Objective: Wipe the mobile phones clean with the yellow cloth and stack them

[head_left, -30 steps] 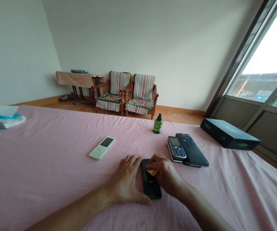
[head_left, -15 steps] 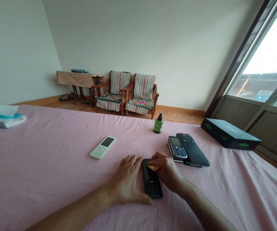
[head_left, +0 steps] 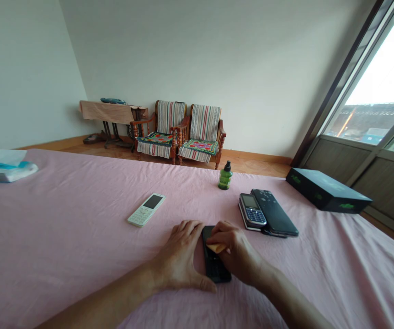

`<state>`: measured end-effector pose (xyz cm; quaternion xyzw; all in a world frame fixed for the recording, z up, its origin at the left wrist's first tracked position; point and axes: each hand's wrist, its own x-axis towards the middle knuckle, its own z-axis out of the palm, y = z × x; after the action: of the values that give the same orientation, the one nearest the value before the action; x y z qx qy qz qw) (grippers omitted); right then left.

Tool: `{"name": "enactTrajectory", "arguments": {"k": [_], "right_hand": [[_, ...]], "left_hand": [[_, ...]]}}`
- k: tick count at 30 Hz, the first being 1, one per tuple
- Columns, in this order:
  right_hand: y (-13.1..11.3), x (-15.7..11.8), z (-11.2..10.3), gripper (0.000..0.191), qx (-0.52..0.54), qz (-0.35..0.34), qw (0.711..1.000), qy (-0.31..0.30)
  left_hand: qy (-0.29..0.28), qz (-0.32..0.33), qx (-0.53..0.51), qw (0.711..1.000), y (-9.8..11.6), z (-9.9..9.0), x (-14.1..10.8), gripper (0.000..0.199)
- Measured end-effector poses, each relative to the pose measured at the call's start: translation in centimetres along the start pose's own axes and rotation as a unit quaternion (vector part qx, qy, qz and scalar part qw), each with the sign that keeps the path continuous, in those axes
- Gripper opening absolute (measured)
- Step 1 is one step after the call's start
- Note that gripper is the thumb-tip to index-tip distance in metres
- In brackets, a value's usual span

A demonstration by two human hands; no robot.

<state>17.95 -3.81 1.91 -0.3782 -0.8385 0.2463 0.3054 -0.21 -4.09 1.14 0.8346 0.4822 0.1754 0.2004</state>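
Observation:
A black keypad phone [head_left: 218, 270] lies face up on the pink cloth [head_left: 80, 237], close in front of me. My left hand [head_left: 180, 258] rests along its left side, thumb and fingers spread, touching the phone's edge. In my right hand [head_left: 233, 249] a small yellowish cloth [head_left: 216, 247] is pinched and pressed on the phone's screen, hiding part of it. To the left lies a white keypad phone [head_left: 146, 210]. On the right, a silver-and-dark keypad phone [head_left: 252, 211] sits beside a larger black phone [head_left: 275, 214].
A green bottle with a black cap [head_left: 225, 176] stands near the far edge. A black box [head_left: 327, 191] is at the right, a tissue pack [head_left: 5, 171] at the far left. Two wooden chairs [head_left: 202, 132] stand beyond.
My right hand has slid a little down the black phone's screen toward me with the yellowish cloth. My left hand has stayed nearly still.

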Motion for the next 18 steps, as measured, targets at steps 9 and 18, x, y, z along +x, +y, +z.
{"name": "enactTrajectory", "arguments": {"k": [9, 18], "right_hand": [[0.1, -1.1, -2.8, 0.036, 0.028, 0.036, 0.995, -0.088], [-1.5, -0.7, -1.5, 0.042, 0.057, -0.017, 0.995, -0.080]], "left_hand": [[0.000, 0.005, -0.004, 1.000, -0.3, 0.2, 0.0, 0.106], [0.021, 0.016, -0.004, 1.000, -0.5, 0.3, -0.2, 0.101]]}}
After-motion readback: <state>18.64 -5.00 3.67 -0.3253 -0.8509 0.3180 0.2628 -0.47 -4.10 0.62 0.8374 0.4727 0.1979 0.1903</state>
